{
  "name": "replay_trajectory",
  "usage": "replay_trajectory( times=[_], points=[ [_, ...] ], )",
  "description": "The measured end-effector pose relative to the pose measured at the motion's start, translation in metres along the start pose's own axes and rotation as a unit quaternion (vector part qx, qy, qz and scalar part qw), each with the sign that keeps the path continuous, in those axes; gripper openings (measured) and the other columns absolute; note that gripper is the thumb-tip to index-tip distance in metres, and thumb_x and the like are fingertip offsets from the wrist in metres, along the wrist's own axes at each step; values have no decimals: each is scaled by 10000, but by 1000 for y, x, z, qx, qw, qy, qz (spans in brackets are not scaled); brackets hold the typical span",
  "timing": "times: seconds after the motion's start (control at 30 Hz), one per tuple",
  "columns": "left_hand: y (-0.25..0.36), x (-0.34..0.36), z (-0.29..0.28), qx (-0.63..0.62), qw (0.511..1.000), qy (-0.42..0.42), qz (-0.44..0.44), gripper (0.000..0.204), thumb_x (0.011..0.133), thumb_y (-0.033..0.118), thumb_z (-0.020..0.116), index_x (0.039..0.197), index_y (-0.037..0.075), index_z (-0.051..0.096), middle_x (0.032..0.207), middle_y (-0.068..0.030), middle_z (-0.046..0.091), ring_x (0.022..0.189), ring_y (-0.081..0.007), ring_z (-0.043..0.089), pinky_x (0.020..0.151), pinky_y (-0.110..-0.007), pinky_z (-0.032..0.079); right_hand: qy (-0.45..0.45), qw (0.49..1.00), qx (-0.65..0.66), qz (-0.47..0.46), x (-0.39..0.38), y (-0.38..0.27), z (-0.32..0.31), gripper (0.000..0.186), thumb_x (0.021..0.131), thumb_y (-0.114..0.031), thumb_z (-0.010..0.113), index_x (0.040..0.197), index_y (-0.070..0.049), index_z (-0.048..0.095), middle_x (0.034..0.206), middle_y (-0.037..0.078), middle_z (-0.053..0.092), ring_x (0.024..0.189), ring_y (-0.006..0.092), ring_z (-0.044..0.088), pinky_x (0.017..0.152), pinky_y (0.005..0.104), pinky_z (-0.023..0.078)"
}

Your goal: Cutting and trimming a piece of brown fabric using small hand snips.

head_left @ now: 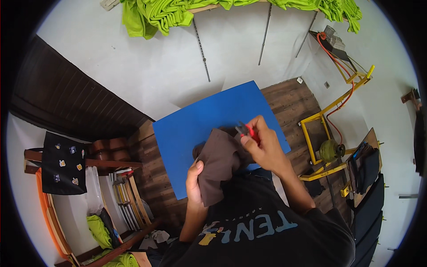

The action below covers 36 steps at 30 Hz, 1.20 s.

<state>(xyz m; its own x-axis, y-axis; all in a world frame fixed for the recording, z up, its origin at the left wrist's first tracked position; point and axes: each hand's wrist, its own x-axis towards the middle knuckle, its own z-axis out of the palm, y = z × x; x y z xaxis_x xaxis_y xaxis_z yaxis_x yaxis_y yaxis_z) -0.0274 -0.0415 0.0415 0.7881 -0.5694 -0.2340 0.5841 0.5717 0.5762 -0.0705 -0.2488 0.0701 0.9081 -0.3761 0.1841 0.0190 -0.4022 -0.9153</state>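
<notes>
From my remote seat I log the head view looking down over a blue mat (209,120) laid on a dark wooden floor (289,100). The left hand (194,184) is closed on the lower left edge of a brown cloth (220,162), thumb on top, fingers tucked under the fabric. The cloth hangs in front of the chest, over the near edge of the mat, creased and partly folded. The right hand (262,144) is closed around small snips (246,130) with red handles; the dark blades point up and left, at the cloth's top edge, and I cannot tell whether they touch it. To the right of the mat stands a yellow metal frame (327,118) with a green gas bottle (331,150) and an orange hose (338,62) running up the white wall. Bright green fabric (155,15) is piled on a shelf at the top. On the left, a black tote bag (64,162) with small patches hangs by a wooden rack.
</notes>
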Motion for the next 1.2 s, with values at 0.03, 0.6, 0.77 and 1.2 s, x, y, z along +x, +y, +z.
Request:
replay_trajectory(
  times=[0.03,0.6,0.77,1.2],
  points=[
    [-1,1,1,4,1000,2,-9,604,927,310,569,1379,-72,448,1311,-188,580,1164,-274,594,1016,-388,452,-21,1000,-20,9,-4,1,0,320,884,-222,725,1031,-17,527,757,137,617,639,207,625,584,313,484],
    [-2,-3,-2,71,997,-24,19,516,889,291,605,1220,-104,564,1072,-140,671,924,-173,646,831,-273,489,13,993,-60,-103,-12,5,16,237,865,-161,736,988,-18,593,776,169,682,673,305,696,598,347,541],
    [-1,-4,-4,75,997,-23,22,468,894,266,604,1203,-85,582,1053,-122,674,898,-150,635,805,-259,480,14,992,-56,-115,-11,0,21,209,847,-139,744,934,-17,598,737,159,673,640,281,693,570,335,536],
    [6,0,1,128,990,-47,23,437,905,252,593,1192,-78,600,997,-86,668,849,-111,605,766,-238,457,20,988,-78,-134,-10,3,29,227,815,-130,772,893,-27,586,650,130,634,575,268,672,528,330,522]
  ],
)
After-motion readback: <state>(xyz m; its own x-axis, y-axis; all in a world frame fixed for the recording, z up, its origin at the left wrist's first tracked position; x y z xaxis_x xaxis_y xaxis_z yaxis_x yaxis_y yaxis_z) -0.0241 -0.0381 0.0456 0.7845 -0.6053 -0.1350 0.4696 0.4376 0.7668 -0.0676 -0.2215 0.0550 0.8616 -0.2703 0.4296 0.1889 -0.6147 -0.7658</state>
